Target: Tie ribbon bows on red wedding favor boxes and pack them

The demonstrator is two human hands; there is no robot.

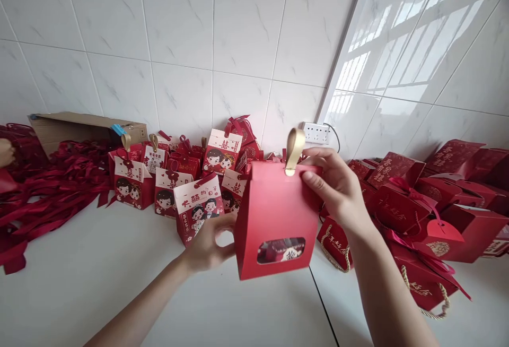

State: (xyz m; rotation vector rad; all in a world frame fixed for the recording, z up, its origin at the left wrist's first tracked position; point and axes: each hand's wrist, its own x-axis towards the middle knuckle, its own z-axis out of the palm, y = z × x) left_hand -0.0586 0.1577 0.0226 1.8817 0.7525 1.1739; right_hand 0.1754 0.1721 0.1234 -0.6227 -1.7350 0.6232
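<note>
At the far left, dark red ribbons (pixel 75 177) lie heaped on the table (pixel 119 262) by a cardboard box (pixel 91 124). Decorated gift boxes (pixel 225 150) stand to their right. The left hand (pixel 210 243) steadies the side of a raised red box (pixel 278 219) with curved, parted fingers; the right hand (pixel 338 185) pinches its top edge beside a gold loop (pixel 295 150). More red boxes (pixel 441 204) crowd the right.

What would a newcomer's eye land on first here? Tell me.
First, the red box held up mid-frame between the left hand and right hand, with its gold loop on top. Next, the dark red ribbons heaped at far left, and the red boxes piled at right.
</note>
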